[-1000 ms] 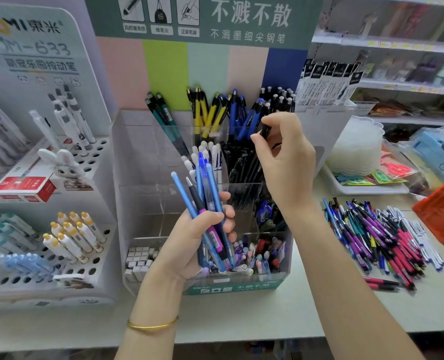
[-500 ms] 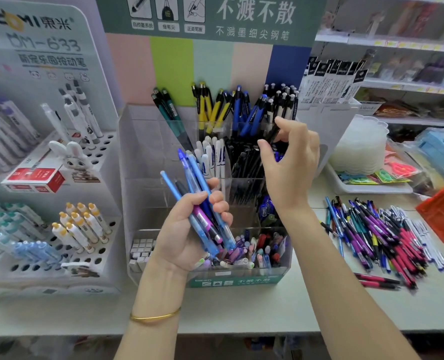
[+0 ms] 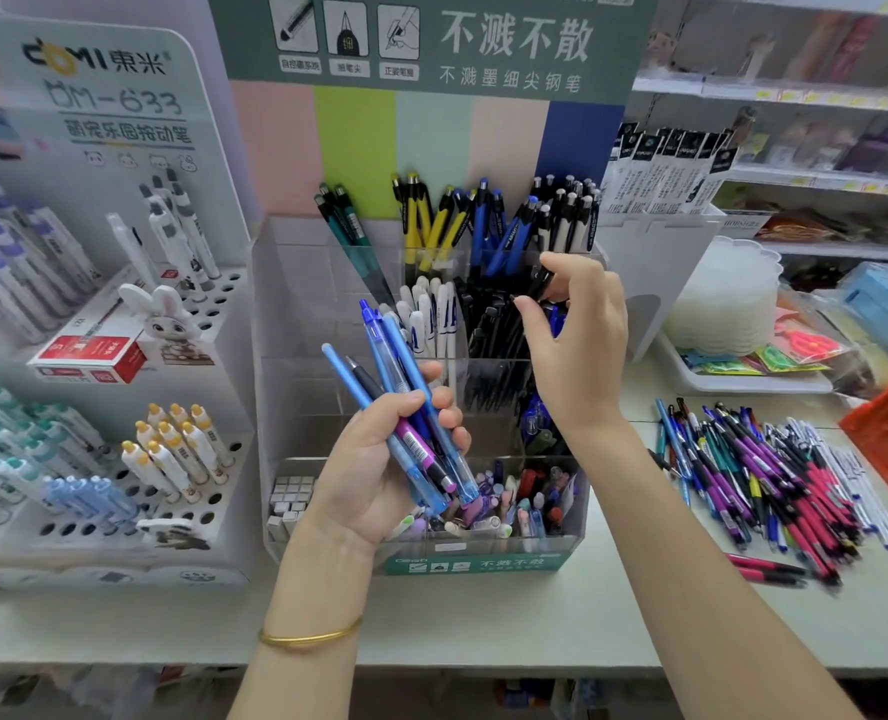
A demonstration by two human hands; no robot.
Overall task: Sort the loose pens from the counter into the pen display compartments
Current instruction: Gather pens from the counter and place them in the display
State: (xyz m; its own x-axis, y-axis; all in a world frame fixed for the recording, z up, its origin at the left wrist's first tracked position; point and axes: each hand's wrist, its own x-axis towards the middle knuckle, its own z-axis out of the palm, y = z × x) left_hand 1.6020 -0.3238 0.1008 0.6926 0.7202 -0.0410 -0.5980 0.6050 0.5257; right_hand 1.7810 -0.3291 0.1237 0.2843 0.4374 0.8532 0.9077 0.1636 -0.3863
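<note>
My right hand [image 3: 573, 350] has lowered a black pen [image 3: 539, 284] into the compartment [image 3: 494, 379] beneath, nearly sorted; whether it still pinches, I cannot tell.

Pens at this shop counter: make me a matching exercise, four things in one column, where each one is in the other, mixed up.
1. blue pens
2. black pen
3. pen pile
4. yellow pens

A. back row of the display
B. held in the left hand
C. lying on the counter
D. pinched by the right hand

Pairs: 1-B, 2-D, 3-C, 4-A
</note>
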